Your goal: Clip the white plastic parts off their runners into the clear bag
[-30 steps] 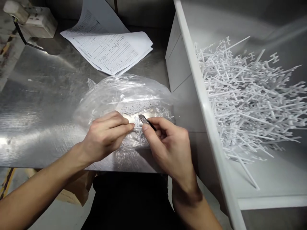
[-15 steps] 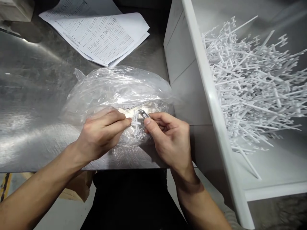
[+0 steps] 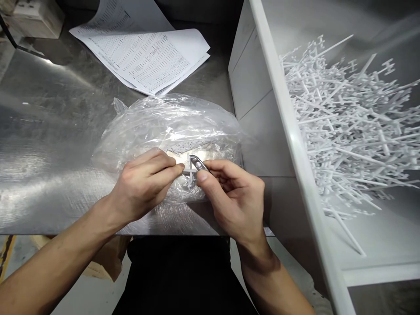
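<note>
Between finger and thumb, my left hand point(image 3: 147, 183) pinches a small branched white plastic sprue point(image 3: 190, 175). My right hand point(image 3: 231, 192) is closed around a silver nail clipper point(image 3: 199, 163), whose jaws are at the upper end of the sprue; whether they touch it I cannot tell. Both hands are over a crumpled clear plastic bag point(image 3: 170, 118). Small pale pieces show in the bag's opening under the fingers, too fine to make out singly.
At my right stands a white-walled bin point(image 3: 288, 127) with a heap of white sprues point(image 3: 354, 127). Printed sheets point(image 3: 147, 57) lie at the back of the metal table point(image 3: 49, 131). A box point(image 3: 39, 17) is at the far left, and a cardboard box point(image 3: 108, 258) is below the table edge.
The sprue now shows fewer side branches than before. The clipper has tilted a little, and its jaws sit at the sprue's upper end. The whole view has shifted slightly.
</note>
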Motion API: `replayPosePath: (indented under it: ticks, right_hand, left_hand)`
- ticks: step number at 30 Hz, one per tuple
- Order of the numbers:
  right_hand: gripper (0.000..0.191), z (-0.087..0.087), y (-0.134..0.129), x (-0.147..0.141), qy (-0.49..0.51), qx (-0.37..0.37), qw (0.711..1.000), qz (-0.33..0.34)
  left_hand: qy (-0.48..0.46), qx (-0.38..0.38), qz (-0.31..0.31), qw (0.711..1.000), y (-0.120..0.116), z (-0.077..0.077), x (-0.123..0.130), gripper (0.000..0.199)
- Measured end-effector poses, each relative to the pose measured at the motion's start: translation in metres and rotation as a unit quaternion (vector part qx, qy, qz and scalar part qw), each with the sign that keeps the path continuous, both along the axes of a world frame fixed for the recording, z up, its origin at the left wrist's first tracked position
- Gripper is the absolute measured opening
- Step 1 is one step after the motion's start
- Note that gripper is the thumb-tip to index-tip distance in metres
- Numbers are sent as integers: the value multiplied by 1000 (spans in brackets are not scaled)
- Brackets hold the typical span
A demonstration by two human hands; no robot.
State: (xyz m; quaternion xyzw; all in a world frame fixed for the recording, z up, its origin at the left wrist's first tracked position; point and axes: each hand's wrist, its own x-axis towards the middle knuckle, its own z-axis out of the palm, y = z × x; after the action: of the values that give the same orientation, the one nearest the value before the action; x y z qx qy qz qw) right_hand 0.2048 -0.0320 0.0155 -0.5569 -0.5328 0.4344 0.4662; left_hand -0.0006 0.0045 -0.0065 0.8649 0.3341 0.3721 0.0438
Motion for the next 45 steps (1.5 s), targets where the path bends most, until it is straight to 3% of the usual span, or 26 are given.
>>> replayPosePath:
  ticks: [10, 27, 38, 45]
  right_hand:
    - [10, 0, 1, -1, 22, -9, 1000, 0]
    - [5, -2, 0, -3, 48, 5, 999, 4]
    - [8, 6, 9, -1, 119, -47, 992, -2]
    - [2, 6, 1, -1, 72, 21, 996, -47]
  left_hand:
    - [1, -13, -9, 1000, -1, 1, 0, 19]
    - [36, 42, -3, 998, -3, 3, 4, 15]
    - [57, 32, 12, 998, -6, 6, 5, 16]
    - [12, 8, 95, 995, -6, 11, 1, 10]
